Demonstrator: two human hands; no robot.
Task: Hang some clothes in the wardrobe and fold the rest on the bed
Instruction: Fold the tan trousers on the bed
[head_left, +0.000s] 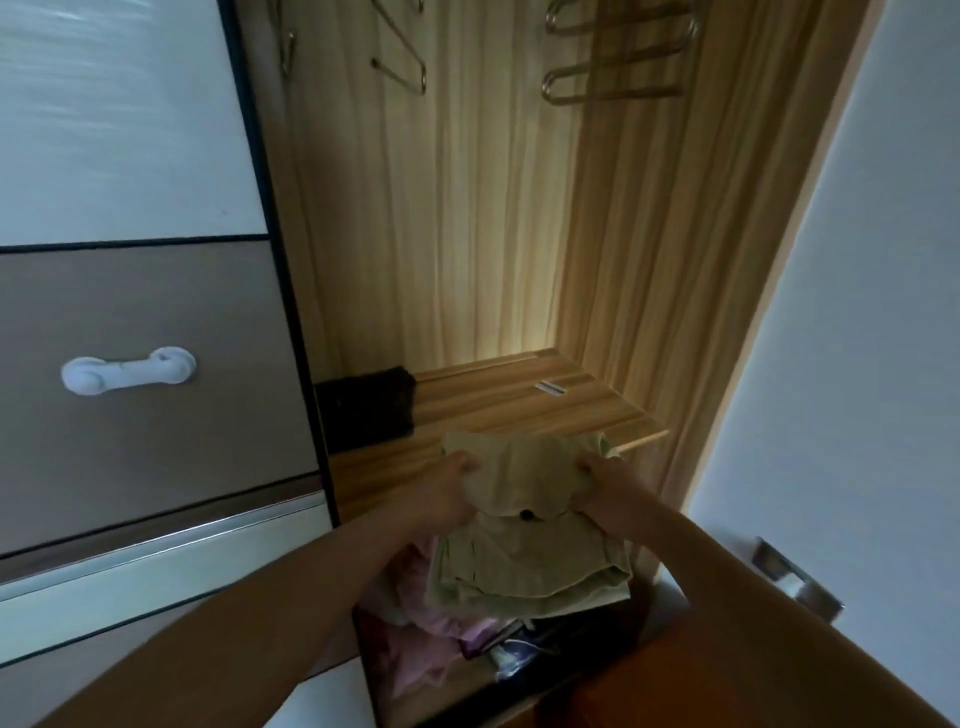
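Note:
A pale green folded garment (524, 551) with a dark button sits at the front edge of the wooden wardrobe shelf (524, 405). My left hand (447, 488) grips its left top edge and my right hand (605, 480) grips its right top edge. Below it lies a heap of clothes (426, 639), pink and dark pieces, in a lower compartment. Metal hangers (613, 62) hang at the top of the open wardrobe; their rail is out of frame.
A dark folded cloth (366, 408) lies at the shelf's left back. The sliding wardrobe door (145, 312) with a white handle (127, 369) stands to the left. A white wall (857, 312) rises on the right, with a metal fitting (795, 577) low down.

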